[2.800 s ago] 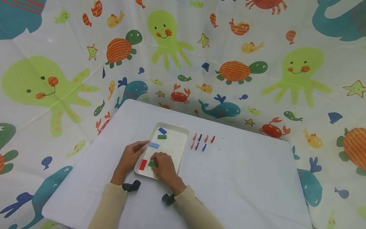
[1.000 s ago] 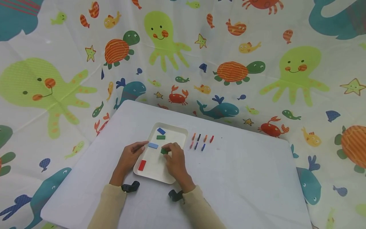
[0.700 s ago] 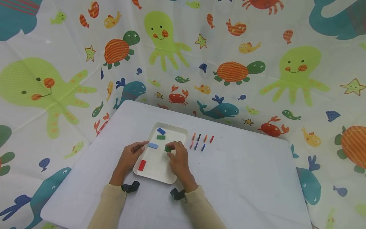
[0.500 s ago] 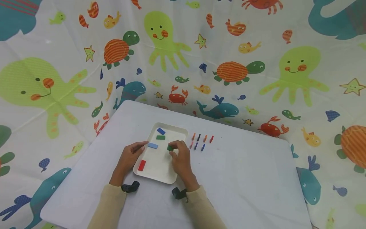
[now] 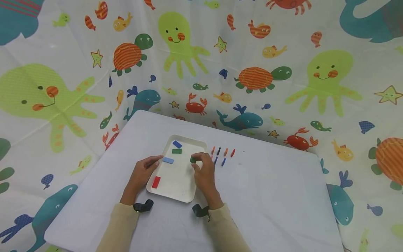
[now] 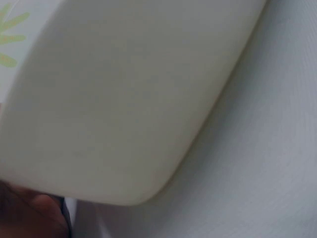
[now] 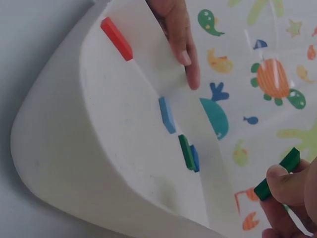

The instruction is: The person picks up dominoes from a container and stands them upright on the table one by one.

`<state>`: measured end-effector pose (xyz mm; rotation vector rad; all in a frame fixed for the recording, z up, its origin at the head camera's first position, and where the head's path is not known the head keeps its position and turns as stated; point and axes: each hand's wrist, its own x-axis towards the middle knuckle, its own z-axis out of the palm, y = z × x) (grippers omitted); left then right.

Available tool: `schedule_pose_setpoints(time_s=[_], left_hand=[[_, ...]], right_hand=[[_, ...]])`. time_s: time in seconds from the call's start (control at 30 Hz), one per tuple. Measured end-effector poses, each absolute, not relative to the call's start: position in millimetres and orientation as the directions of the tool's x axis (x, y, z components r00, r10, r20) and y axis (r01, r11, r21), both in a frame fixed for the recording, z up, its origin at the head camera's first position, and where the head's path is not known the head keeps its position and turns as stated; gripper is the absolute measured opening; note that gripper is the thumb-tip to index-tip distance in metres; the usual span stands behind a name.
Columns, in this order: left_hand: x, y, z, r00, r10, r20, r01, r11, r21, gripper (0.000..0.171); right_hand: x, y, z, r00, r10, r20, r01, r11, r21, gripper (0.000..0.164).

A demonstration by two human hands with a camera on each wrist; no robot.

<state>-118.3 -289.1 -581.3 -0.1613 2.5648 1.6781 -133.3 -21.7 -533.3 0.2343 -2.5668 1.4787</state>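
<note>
Pinched green block [image 5: 193, 160] farther right than before, partly behind the right hand [image 5: 205, 175]

A white sea-creature-print fabric backdrop [image 5: 201, 56] fills the upper frame, behind a white rounded-corner counter [image 5: 267, 196] at lower centre.
</note>
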Motion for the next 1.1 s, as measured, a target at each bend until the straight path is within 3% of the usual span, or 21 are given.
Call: schedule_pose_setpoints(time_s=[1.1], left_hand=[[-114, -287, -579, -0.991, -0.053, -0.121, -0.132, 0.386, 0.913, 0.039]], right_hand=[[-144, 21, -532, -0.963, 0.138, 0.232, -0.144, 0.462, -0.875, 0.033]])
